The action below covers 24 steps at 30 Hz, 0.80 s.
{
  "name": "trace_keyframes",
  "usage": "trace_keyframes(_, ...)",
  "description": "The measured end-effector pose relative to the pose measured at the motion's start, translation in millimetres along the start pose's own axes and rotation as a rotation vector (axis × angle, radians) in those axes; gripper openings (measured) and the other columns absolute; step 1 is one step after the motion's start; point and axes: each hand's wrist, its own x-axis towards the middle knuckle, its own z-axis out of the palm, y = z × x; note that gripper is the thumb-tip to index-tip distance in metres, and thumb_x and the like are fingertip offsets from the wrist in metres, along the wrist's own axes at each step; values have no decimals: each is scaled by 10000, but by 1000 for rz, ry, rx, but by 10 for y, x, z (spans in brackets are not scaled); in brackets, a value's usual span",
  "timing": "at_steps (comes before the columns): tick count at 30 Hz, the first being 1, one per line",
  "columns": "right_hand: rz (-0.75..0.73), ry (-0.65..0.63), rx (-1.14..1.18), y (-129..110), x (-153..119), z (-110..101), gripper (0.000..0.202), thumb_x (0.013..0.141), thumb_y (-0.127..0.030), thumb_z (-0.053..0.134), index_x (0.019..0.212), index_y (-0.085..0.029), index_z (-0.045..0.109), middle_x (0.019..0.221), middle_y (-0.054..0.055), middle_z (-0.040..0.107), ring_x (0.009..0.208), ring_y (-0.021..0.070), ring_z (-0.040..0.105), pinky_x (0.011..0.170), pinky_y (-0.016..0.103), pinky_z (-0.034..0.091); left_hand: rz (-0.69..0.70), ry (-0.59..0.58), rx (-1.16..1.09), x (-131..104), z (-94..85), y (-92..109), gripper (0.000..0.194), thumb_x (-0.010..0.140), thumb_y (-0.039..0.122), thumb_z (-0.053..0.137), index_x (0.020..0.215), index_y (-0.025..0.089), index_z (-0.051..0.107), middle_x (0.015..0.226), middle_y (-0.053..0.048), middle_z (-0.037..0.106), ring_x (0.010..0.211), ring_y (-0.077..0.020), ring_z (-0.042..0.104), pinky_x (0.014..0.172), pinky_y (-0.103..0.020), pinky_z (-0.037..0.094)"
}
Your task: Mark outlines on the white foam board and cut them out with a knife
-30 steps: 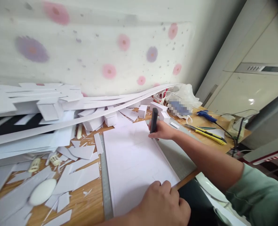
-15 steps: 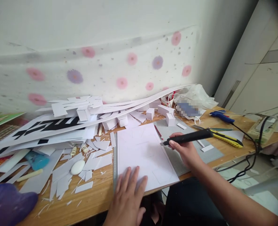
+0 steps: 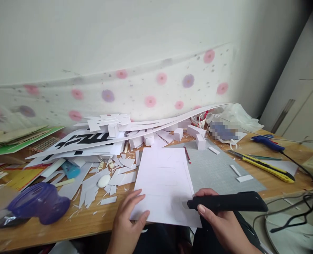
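Looking thin, the pencil-lined white sheet (image 3: pixel 163 183) should be light, fairly stiff yet easily creased — best held flat by its margins. It lies between the left hand (image 3: pixel 127 215), spread open at its near-left edge, and the right hand (image 3: pixel 221 222), gripping a black-handled cutter (image 3: pixel 227 202) near its right edge.

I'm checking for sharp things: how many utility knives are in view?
2: a black knife in the right hand and a yellow knife on the table at right. More may be hidden under paper scraps.
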Motion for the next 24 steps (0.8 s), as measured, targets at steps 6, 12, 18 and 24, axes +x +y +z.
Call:
trace_keyframes(6, 158, -156, 164, 108, -214, 32, 349, 620, -530, 749, 871, -316, 637, 734, 50, 641, 626, 256, 596, 549, 385, 471, -652, 307, -736, 241, -119, 20, 442, 644, 319, 777, 1043, 197, 632, 1150, -78, 651, 997, -224, 632, 762, -283, 538)
trace_keyframes(12, 152, -261, 221, 123, -193, 13, 354, 666, -531, 729, 905, -290, 630, 662, 27, 601, 556, 217, 579, 507, 350, 462, -678, 256, -771, 487, -149, -71, 431, 509, 312, 843, 848, 151, 631, 835, -32, 695, 743, -158, 639, 620, -226, 512)
trace_keyframes(18, -92, 146, -10, 42, 154, -273, 385, 686, -442, 757, 998, -247, 644, 883, 76, 670, 765, 248, 637, 680, 381, 521, -605, 71, -672, 901, -23, -232, 418, 516, 364, 832, 807, 135, 638, 757, -43, 689, 621, -159, 615, 551, -257, 490)
trace_keyframes(24, -195, 342, 11, 38, 431, -486, 487, 662, -402, 788, 1086, -244, 610, 1013, 60, 654, 841, 232, 645, 780, 401, 536, -431, -113, -414, 1403, 267, -427, 341, 660, 432, 766, 759, 135, 633, 696, -9, 645, 589, -131, 583, 535, -249, 468)
